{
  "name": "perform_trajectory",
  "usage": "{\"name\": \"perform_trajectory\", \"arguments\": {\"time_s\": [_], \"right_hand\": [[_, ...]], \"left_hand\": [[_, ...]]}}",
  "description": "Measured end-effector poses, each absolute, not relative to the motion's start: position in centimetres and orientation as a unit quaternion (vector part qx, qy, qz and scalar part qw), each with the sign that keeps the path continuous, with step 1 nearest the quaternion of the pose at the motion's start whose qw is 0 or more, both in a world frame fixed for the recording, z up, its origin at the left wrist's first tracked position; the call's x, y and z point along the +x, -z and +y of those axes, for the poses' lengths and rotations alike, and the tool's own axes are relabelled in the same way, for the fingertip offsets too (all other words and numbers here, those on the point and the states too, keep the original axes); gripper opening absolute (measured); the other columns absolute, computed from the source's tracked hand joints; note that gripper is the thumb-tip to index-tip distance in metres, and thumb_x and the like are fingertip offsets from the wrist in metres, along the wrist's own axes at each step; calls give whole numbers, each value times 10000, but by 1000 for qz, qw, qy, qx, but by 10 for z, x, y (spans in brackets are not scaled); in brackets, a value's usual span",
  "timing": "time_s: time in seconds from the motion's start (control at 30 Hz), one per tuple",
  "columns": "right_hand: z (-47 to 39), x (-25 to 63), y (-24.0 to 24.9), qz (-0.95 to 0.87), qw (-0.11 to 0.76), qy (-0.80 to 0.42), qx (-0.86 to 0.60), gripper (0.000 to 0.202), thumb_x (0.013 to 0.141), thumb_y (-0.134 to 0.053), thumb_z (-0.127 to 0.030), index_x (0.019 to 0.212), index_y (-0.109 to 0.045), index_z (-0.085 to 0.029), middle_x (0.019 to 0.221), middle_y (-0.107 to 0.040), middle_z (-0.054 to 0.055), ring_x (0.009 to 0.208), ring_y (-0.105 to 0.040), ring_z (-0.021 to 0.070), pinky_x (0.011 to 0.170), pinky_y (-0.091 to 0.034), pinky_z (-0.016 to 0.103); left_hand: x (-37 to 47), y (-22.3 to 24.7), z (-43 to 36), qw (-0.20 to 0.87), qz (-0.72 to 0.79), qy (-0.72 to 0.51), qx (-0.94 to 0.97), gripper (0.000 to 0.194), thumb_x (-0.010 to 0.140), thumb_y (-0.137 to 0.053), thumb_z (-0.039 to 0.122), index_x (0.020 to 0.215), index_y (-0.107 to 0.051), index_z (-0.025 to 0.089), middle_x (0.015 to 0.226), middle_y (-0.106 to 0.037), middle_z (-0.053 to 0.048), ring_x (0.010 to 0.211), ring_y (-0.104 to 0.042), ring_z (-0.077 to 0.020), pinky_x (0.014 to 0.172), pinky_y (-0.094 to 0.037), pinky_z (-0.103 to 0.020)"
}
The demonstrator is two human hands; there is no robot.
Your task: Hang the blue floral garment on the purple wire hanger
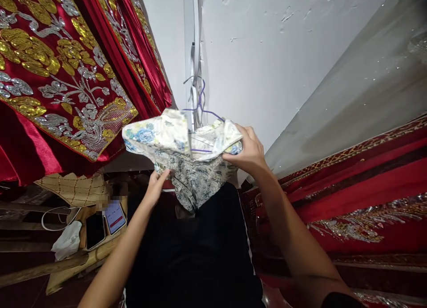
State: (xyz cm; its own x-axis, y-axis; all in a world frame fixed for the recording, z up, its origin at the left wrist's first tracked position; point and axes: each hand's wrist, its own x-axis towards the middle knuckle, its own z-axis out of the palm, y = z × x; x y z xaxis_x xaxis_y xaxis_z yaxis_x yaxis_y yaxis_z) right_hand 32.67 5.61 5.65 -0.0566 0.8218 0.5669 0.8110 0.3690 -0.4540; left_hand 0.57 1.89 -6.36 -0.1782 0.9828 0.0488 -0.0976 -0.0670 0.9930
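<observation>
A pale floral garment (196, 174) with blue and yellow flowers hangs on a purple wire hanger (201, 101) in front of a white wall. My right hand (248, 151) grips its right shoulder near the collar, thumb in front and fingers behind. Lower down, on the garment's left side, my left hand (158, 182) pinches the cloth between thumb and fingers. The fingertips of the left hand are partly behind the fabric. The hanger's hook is up by a narrow metal strip on the wall.
Red cloths with gold and silver sequins (76, 77) hang at the upper left. More red embroidered cloth (367, 210) lies at the right. A lit phone (115, 217), a dark phone (95, 230), a white cable and crumpled white plastic (67, 240) are at the lower left.
</observation>
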Motion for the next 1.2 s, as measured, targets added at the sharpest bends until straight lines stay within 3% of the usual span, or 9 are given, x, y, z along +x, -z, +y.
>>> {"name": "perform_trajectory", "arguments": {"time_s": [0.17,0.27,0.33,0.4,0.53,0.77,1.0,1.1,1.2], "right_hand": [[36,323,-60,-762,394,-8,-514,872,733,-744,-392,1526,-393,-302,1362,-495,118,1290,-460,396,1077,-414,573],[20,317,-40,-737,468,-17,-488,713,808,-691,-442,1467,-461,-296,1490,-443,109,1423,-343,390,1149,-338,578],[11,301,-16,-654,559,-62,-506,483,877,-613,-464,1320,-571,-274,1404,-532,110,1367,-432,350,1110,-388,541],[7,275,14,-553,618,-172,-532,311,933,-528,-494,1068,-637,-236,1122,-652,103,1095,-606,290,960,-490,464],[9,221,63,-528,465,-466,-537,446,921,-482,-645,841,-618,-228,800,-653,67,722,-593,237,694,-480,387],[12,203,63,-548,450,-557,-432,403,894,-547,-586,706,-556,-230,662,-543,5,637,-497,174,620,-399,309],[-8,218,64,-530,436,-574,-448,410,918,-532,-520,633,-512,-226,533,-424,-23,513,-349,142,532,-280,307],[-13,216,62,-539,407,-597,-433,397,908,-543,-500,626,-533,-220,498,-414,-31,483,-341,134,514,-267,303],[-9,217,47,-551,393,-593,-438,325,889,-557,-432,656,-593,-208,491,-471,-27,473,-396,129,502,-300,288]], "left_hand": [[34,93,1,433,523,-629,378,460,826,-740,485,1162,-698,174,1288,-699,-105,1279,-608,-299,1127,-444,-433],[43,99,-13,459,511,-659,306,444,849,-733,447,1218,-680,206,1339,-680,-82,1304,-599,-286,1121,-466,-407],[45,99,-21,496,501,-655,271,429,840,-746,435,1195,-687,202,1296,-705,-86,1262,-632,-295,1088,-503,-412],[45,96,-27,545,486,-635,252,426,820,-766,429,1166,-695,190,1217,-738,-103,1196,-673,-310,1050,-537,-432],[42,92,-35,603,457,-601,257,451,802,-782,427,1185,-691,209,1147,-761,-110,1116,-713,-311,1011,-568,-445],[35,96,-37,586,465,-603,278,478,830,-742,467,1228,-666,213,1203,-734,-113,1180,-676,-315,1028,-544,-445],[46,103,-46,85,610,-650,445,518,865,-710,381,1333,-528,253,1373,-531,-140,1376,-463,-307,1142,-394,-464],[63,95,-42,165,548,-567,593,278,893,-663,334,1159,-623,263,1181,-624,-107,1206,-579,-284,1062,-443,-425],[81,87,-30,276,513,-513,630,90,956,-539,315,996,-597,259,890,-645,-50,855,-637,-225,808,-499,-353]]}}
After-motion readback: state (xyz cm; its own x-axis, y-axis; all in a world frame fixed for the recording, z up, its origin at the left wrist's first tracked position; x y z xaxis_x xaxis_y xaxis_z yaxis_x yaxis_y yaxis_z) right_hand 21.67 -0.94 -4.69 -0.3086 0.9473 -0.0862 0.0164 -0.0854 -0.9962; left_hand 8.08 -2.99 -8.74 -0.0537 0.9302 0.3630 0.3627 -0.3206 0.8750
